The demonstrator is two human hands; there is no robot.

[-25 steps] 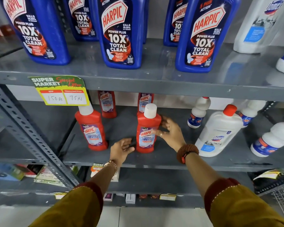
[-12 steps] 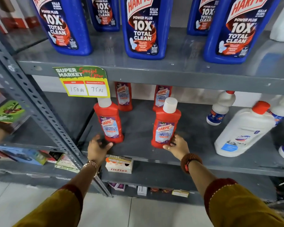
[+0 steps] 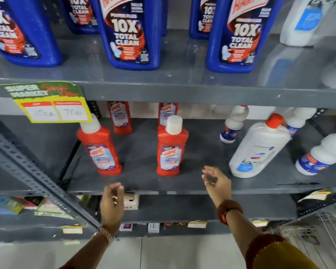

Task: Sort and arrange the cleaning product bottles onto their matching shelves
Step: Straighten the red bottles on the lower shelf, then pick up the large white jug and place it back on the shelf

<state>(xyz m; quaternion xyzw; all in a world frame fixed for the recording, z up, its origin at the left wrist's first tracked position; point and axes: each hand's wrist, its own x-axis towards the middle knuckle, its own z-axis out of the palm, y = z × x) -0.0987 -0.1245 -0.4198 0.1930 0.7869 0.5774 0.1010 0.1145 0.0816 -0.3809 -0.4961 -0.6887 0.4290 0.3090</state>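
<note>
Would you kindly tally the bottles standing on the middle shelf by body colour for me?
Red bottles: 4
White bottles: 4
Total on the middle shelf: 8

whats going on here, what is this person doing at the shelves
A person is arranging cleaning bottles on a grey metal shelf rack. Neither hand holds anything: the left hand and right hand hover, fingers loosely curled, at the front edge of the middle shelf. Two red Harpic bottles with white caps stand upright just behind them, apart from both hands. White bottles with red caps sit to the right, and big blue Harpic bottles fill the shelf above.
</note>
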